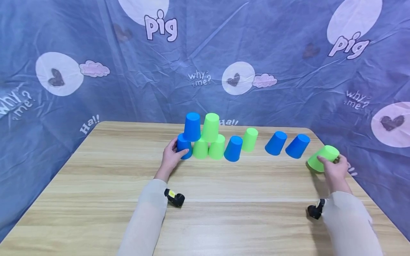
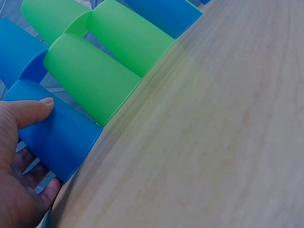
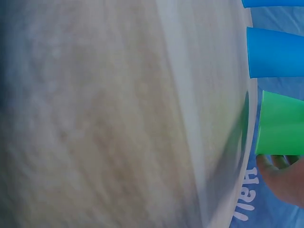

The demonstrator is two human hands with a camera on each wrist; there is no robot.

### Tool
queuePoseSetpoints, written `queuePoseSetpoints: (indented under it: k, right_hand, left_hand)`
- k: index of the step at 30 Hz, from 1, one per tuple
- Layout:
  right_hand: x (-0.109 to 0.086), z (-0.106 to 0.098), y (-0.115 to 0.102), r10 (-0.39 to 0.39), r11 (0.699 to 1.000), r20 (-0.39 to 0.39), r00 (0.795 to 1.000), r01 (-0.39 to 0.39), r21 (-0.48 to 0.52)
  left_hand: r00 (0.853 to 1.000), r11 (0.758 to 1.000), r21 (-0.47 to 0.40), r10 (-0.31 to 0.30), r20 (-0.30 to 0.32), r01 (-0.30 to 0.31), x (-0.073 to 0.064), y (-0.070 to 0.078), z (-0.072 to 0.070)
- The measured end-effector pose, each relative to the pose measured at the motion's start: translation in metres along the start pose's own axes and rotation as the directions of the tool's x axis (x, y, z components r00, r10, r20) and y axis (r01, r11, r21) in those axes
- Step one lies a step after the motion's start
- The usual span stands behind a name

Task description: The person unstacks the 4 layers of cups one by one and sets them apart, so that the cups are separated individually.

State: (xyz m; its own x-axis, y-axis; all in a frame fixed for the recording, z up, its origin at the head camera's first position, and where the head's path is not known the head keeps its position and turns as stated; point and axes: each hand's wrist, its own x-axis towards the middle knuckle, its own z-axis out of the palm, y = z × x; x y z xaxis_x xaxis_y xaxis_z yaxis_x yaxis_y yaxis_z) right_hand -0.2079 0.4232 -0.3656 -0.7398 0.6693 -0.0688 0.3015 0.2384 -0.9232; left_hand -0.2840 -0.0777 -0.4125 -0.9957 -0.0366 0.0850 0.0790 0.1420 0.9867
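Watching from afar, I see the left hand (image 1: 171, 157) gripping the lower blue cup (image 1: 184, 145) at the left end of the row (image 1: 216, 147), near the desk's (image 1: 224, 213) back edge. The right hand (image 1: 336, 170) grasps a tilted green cup (image 1: 325, 155) by the right edge. Only the right wrist view shows blue cloth (image 1: 288, 42) between its rim and the desk; only the head view takes in the whole row. Pale wood grain runs across the desk, and the creased cloth hangs behind, printed "pig".

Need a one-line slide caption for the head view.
Left hand holds the blue cup at the lower left of the stack; right hand grips the rightmost green cup.
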Motion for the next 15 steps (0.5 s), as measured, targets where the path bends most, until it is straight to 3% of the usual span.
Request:
queuePoseSetpoints:
  k: [8,15]
  right_hand:
    - [0.0043,0.0003,0.0068,-0.01,0.999,-0.017,1.0,0.009,-0.044]
    - [0.0011,-0.0015,0.0079,-0.009,0.999,0.012,1.0,0.009,-0.053]
  left_hand:
    - [1.0,1.0,0.013,0.003,-0.004,-0.003,0.0015,0.0004,-0.0004]
    - [1.0,1.0,0.014,0.006,-0.003,-0.006,0.0005,0.0016,-0.0008]
